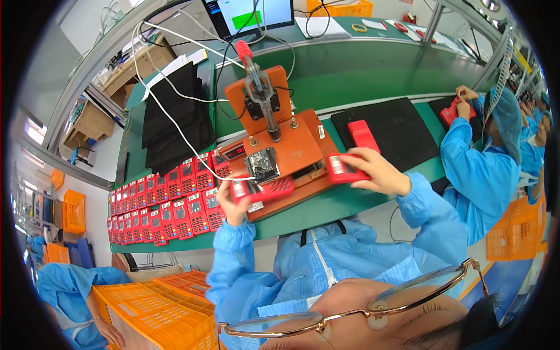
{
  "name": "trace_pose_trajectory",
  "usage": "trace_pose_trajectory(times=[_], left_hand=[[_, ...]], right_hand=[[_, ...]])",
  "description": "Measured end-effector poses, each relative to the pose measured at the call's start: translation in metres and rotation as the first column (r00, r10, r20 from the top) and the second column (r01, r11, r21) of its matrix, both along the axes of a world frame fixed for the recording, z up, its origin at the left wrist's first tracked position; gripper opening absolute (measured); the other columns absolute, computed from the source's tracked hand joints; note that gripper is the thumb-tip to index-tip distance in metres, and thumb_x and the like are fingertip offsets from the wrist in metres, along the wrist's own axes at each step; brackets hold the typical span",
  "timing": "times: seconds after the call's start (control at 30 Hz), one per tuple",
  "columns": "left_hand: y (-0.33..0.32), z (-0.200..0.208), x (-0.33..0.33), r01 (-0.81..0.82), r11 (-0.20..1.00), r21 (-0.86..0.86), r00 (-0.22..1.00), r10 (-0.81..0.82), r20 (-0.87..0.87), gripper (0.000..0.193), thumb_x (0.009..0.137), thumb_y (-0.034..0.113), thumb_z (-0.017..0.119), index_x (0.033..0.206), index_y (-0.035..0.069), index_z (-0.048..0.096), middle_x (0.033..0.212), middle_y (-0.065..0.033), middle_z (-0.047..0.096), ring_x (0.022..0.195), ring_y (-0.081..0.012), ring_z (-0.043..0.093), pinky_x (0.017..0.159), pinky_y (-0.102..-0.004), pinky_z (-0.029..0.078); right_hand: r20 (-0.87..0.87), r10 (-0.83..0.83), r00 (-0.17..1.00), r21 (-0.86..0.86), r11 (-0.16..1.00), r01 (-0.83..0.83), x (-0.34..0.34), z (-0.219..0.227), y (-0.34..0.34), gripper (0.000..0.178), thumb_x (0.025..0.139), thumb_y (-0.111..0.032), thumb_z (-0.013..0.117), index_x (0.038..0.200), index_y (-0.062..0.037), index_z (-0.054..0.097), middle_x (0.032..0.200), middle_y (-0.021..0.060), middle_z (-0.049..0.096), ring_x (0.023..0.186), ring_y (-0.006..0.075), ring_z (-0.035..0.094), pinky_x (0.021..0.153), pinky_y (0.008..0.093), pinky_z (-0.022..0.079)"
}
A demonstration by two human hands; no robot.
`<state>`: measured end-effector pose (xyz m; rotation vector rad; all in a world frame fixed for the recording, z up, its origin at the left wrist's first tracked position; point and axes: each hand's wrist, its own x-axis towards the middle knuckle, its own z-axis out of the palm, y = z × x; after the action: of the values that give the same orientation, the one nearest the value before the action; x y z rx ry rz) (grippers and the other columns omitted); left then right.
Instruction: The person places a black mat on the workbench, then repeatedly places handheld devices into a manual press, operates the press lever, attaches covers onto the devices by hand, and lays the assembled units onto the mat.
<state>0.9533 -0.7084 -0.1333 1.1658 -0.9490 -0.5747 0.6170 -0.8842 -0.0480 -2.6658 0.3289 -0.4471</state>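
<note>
My left hand (pixel 233 205) is closed around one end of a red card terminal (pixel 273 190) with a keypad, slightly blurred, in front of the test fixture. A white cable (pixel 185 135) runs down to that end; I cannot tell whether it is plugged in. In my right hand (pixel 380 172) is a second red card terminal (pixel 338 169), gripped at the fixture's right edge. The orange-brown fixture (pixel 297 143) carries an upright toggle clamp (pixel 262 96) with a red handle. A black square part (pixel 262 164) sits on its front. Another red terminal (pixel 363 135) lies just beyond my right hand.
Rows of red terminals (pixel 181 219) cover the bench's left side, below black sheets (pixel 178 116). A black mat (pixel 402 128) lies at right. Behind stands a monitor (pixel 251 17) with trailing cables. A co-worker (pixel 481 157) in blue sits at right; orange crates (pixel 157 312) stand lower left.
</note>
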Motion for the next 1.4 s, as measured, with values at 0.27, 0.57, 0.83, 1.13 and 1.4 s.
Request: trace_pose_trajectory(times=[0.27, 0.57, 0.83, 1.13, 1.4], left_hand=[[0.072, 0.015, -0.039, -0.294, 0.862, -0.413, 0.359, -0.301, -0.884, 0.052, 0.082, 0.045, 0.056, 0.108, 0.001, 0.045, 0.086, -0.0064, 0.048, 0.08, -0.017, 0.049, 0.075, -0.0297, 0.043], [0.099, 0.017, -0.044, -0.111, 0.91, -0.399, 0.476, -0.304, -0.825, 0.052, 0.081, 0.047, 0.054, 0.107, 0.004, 0.043, 0.08, -0.0017, 0.039, 0.069, -0.012, 0.039, 0.065, -0.0262, 0.036], [0.024, 0.088, -0.071, 0.302, 0.839, -0.453, 0.622, -0.533, -0.573, 0.05, 0.066, 0.042, 0.067, 0.092, 0.01, 0.038, 0.079, -0.0006, 0.041, 0.069, -0.0121, 0.043, 0.067, -0.0273, 0.037], [0.003, 0.174, -0.077, 0.257, 0.817, -0.516, 0.952, -0.305, -0.009, 0.054, 0.059, 0.042, 0.068, 0.09, 0.009, 0.039, 0.078, -0.0079, 0.047, 0.105, -0.0298, 0.045, 0.095, -0.045, 0.04], [-0.089, 0.242, -0.091, 0.332, 0.912, -0.24, 0.346, 0.119, 0.931, 0.075, 0.065, 0.071, 0.055, 0.09, 0.0, 0.052, 0.099, -0.0182, 0.062, 0.113, -0.0368, 0.053, 0.105, -0.049, 0.025]], right_hand=[[0.036, 0.262, 0.965, -0.242, 0.939, -0.245, 0.133, -0.022, 0.001, 0.047, 0.085, -0.036, 0.058, 0.121, -0.0074, 0.052, 0.124, 0.0174, 0.047, 0.117, 0.0378, 0.042, 0.099, 0.0478, 0.032], [-0.157, 0.226, 0.961, -0.241, 0.935, -0.259, 0.085, 0.025, -0.026, 0.034, 0.086, -0.028, 0.057, 0.111, -0.0051, 0.057, 0.116, 0.0174, 0.052, 0.109, 0.0342, 0.05, 0.091, 0.0427, 0.041], [0.286, -0.141, 0.948, 0.535, 0.844, -0.036, 0.201, 0.153, -0.061, 0.064, 0.093, -0.046, 0.046, 0.14, -0.0061, 0.028, 0.121, 0.0156, 0.05, 0.113, 0.023, 0.049, 0.093, 0.0344, 0.041], [0.494, 0.477, 0.727, -0.33, 0.876, -0.351, 0.122, 0.092, 0.017, 0.079, 0.054, -0.043, 0.082, 0.121, -0.0131, 0.051, 0.122, 0.0212, 0.034, 0.115, 0.0406, 0.035, 0.095, 0.0494, 0.033], [0.789, 0.223, 0.573, 0.128, 0.852, -0.508, 0.123, 0.077, 0.045, 0.069, 0.072, -0.014, 0.069, 0.13, -0.0008, 0.033, 0.127, 0.0194, 0.034, 0.122, 0.0337, 0.036, 0.101, 0.0415, 0.034]])
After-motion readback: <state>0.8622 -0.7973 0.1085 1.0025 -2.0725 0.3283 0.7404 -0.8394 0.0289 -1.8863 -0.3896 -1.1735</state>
